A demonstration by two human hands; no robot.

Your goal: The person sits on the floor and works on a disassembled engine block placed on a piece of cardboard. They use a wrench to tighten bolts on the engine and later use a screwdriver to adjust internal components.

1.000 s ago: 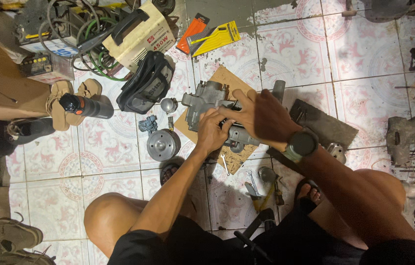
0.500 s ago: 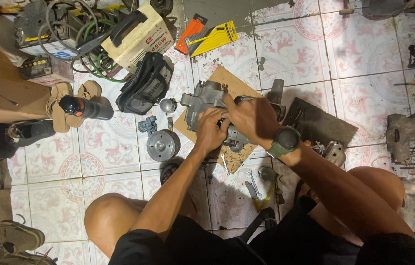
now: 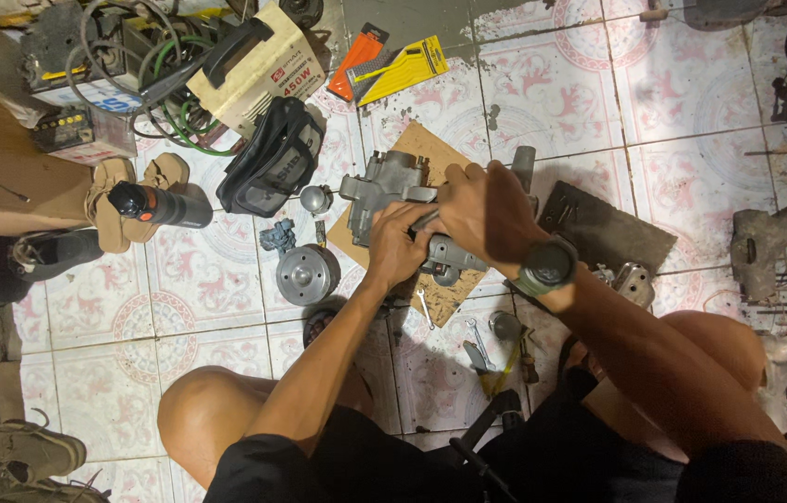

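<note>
A grey cast-metal engine part (image 3: 392,186) lies on a brown cardboard sheet (image 3: 421,144) on the tiled floor. My left hand (image 3: 395,244) grips the near side of the part. My right hand (image 3: 482,212), with a dark watch on its wrist, is closed over the part's right half; what lies under its fingers is hidden. A small wrench (image 3: 424,305) lies on the cardboard just below my left hand.
A round metal pulley (image 3: 305,274) and a small blue-grey piece (image 3: 277,237) lie left of the cardboard. A black bag (image 3: 268,172), a welding box with cables (image 3: 254,61), orange and yellow packets (image 3: 393,65), a black slab (image 3: 608,228), loose tools (image 3: 491,345) and sandals surround me.
My right hand has slid left across the metal part and now covers more of it. My left hand keeps its grip in the same place.
</note>
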